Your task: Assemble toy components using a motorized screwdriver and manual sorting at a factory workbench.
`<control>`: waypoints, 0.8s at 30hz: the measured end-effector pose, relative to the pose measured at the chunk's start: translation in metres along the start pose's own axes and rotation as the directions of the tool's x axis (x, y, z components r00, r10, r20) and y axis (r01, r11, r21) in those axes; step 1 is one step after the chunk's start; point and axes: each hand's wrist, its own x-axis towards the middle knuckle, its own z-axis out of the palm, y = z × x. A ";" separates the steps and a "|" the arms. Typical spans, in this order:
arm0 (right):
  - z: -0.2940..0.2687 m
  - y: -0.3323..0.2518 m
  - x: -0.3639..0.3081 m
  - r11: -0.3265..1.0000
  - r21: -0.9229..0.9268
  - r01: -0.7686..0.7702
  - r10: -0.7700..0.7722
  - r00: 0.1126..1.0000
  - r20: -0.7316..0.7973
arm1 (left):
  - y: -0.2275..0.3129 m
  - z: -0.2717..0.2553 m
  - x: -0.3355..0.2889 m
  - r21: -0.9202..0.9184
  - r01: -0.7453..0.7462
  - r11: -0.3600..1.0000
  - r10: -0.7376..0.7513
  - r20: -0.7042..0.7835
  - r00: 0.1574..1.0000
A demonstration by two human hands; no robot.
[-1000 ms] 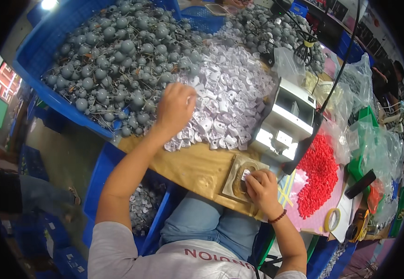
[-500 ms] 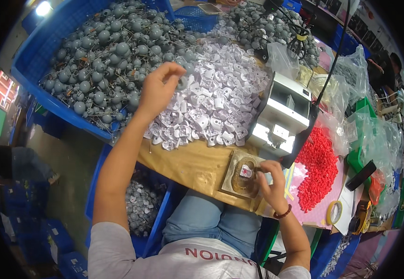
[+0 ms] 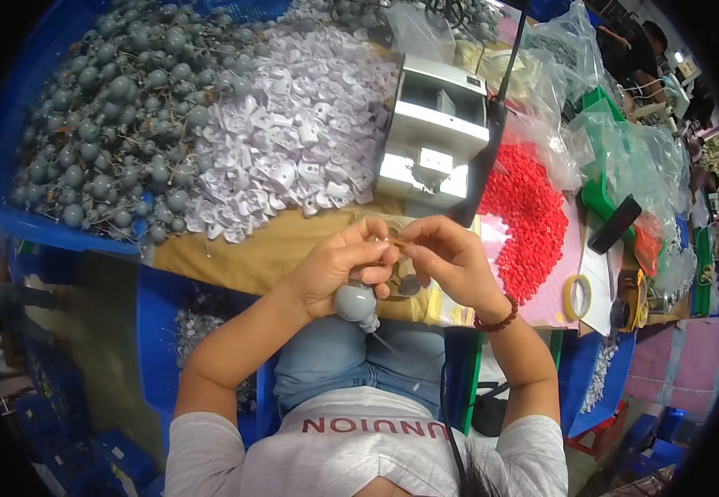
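Observation:
My left hand (image 3: 333,267) is closed around a grey ball-shaped part (image 3: 354,303), which hangs under its curled fingers with a short neck and thin wire ends pointing down. Close against its fingertips, my right hand (image 3: 452,258) pinches; a thin orange-yellow bit shows between the two hands, too small to name. Both hands are above the table's front edge and largely cover a square block with a hollow (image 3: 394,222). White plastic pieces (image 3: 293,124) lie heaped beyond my left hand.
A blue tub (image 3: 86,240) full of grey ball parts (image 3: 119,87) stands at the left. A white-and-grey machine (image 3: 434,124) is behind my right hand. Small red pieces (image 3: 529,224), a yellow tape roll (image 3: 577,296) and a black bar-shaped object (image 3: 614,224) lie to the right.
My left hand has come back from the heap, now with a grey ball part. My right hand has lifted off the block, and the two hands have met. The view has shifted right.

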 end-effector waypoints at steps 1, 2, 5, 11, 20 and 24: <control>-0.003 0.009 -0.004 0.996 -0.079 -0.035 0.034 0.999 -0.011 | -0.008 -0.009 0.001 -0.106 0.038 0.994 -0.034 0.040 0.999; -0.005 0.014 -0.008 0.985 -0.158 -0.070 0.068 0.997 -0.022 | -0.017 -0.016 0.000 -0.054 0.037 0.998 -0.040 -0.065 0.997; -0.010 0.029 -0.013 0.736 -0.665 0.129 -0.167 0.986 0.007 | -0.031 -0.020 -0.011 0.158 0.048 0.986 0.001 -0.295 0.956; -0.004 0.062 -0.002 0.375 -0.862 0.341 -0.398 0.899 0.183 | -0.051 -0.039 -0.025 0.984 -0.046 -0.175 0.542 0.135 0.830; -0.005 0.063 0.008 0.179 -0.899 0.400 -0.286 0.895 0.342 | -0.055 -0.042 -0.017 0.932 -0.055 -0.357 0.493 0.239 0.837; -0.003 0.059 0.006 0.164 -0.902 0.398 -0.238 0.904 0.356 | -0.048 -0.045 -0.016 0.894 0.042 -0.447 0.551 0.238 0.799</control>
